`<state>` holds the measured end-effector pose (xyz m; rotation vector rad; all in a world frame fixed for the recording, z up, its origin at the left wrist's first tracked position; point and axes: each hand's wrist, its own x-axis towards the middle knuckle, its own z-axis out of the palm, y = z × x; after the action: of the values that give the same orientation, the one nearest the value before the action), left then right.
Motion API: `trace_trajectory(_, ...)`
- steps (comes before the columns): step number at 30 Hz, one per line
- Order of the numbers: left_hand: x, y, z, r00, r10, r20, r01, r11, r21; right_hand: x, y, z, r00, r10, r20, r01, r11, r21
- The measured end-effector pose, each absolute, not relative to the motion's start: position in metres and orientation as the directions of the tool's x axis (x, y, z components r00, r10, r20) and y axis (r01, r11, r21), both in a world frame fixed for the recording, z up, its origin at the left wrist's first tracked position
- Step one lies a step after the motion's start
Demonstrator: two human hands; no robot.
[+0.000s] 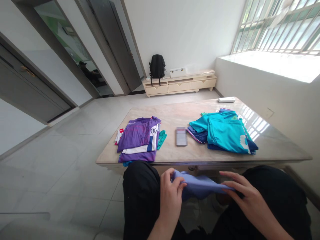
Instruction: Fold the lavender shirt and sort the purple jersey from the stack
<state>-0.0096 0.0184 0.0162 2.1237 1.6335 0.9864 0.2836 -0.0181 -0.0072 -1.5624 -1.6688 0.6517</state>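
Lavender cloth (200,187) lies across our lap, just below the bench's (172,116) near edge, long axis running left to right. Our left hand (171,193) pinches its left end shut; our right hand (243,196) rests flat, fingers spread, on the right end.

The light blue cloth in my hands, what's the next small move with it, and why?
Probably lift the light blue cloth onto the table. It sags over your lap, pinched by the left hand, with the right hand flat on it, and bare tabletop shows between the purple pile and the teal pile.
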Motion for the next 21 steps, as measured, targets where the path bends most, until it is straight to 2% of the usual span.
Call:
trace_trajectory(2, -0.012, 0.019, 0.023, 0.197, 0.876, 0.440, 0.730, -0.431, 0.530, 0.289, -0.026, 0.004, -0.004, 0.991, 0.137, 0.590, 0.113, -0.800)
trace_trajectory(4, -0.013, 0.027, 0.028, 0.322, 0.817, 0.478, 0.671, -0.553, 0.493, 0.297, -0.030, 0.014, -0.008, 0.996, 0.083, 0.581, 0.073, -0.810)
trace_trajectory(6, -0.009, 0.046, 0.033, 0.457, 0.770, 0.446, 0.598, -0.637, 0.486, 0.310, -0.024, 0.024, 0.002, 0.999, 0.039, 0.584, 0.031, -0.811)
trace_trajectory(8, 0.004, 0.079, 0.045, 0.550, 0.749, 0.370, 0.557, -0.659, 0.505, 0.329, -0.003, 0.038, 0.049, 0.997, 0.056, 0.605, 0.015, -0.796)
trace_trajectory(10, 0.027, 0.125, 0.069, 0.605, 0.732, 0.312, 0.527, -0.662, 0.533, 0.353, 0.034, 0.061, 0.125, 0.983, 0.137, 0.646, 0.024, -0.763)
trace_trajectory(12, 0.057, 0.180, 0.107, 0.673, 0.659, 0.335, 0.438, -0.721, 0.537, 0.381, 0.081, 0.095, 0.165, 0.967, 0.196, 0.681, 0.032, -0.732)
trace_trajectory(14, 0.089, 0.235, 0.158, 0.686, 0.573, 0.448, 0.376, -0.807, 0.456, 0.408, 0.128, 0.140, 0.212, 0.940, 0.267, 0.677, 0.056, -0.734)
trace_trajectory(17, 0.128, 0.297, 0.236, 0.595, 0.485, 0.640, 0.383, -0.872, 0.305, 0.438, 0.180, 0.214, 0.265, 0.858, 0.441, 0.674, 0.162, -0.721)
trace_trajectory(19, 0.146, 0.319, 0.273, 0.583, 0.430, 0.689, 0.393, -0.892, 0.223, 0.450, 0.197, 0.257, 0.255, 0.793, 0.553, 0.718, 0.228, -0.658)
trace_trajectory(21, 0.158, 0.330, 0.290, 0.598, 0.391, 0.700, 0.402, -0.901, 0.160, 0.458, 0.204, 0.285, 0.220, 0.752, 0.621, 0.785, 0.242, -0.570)
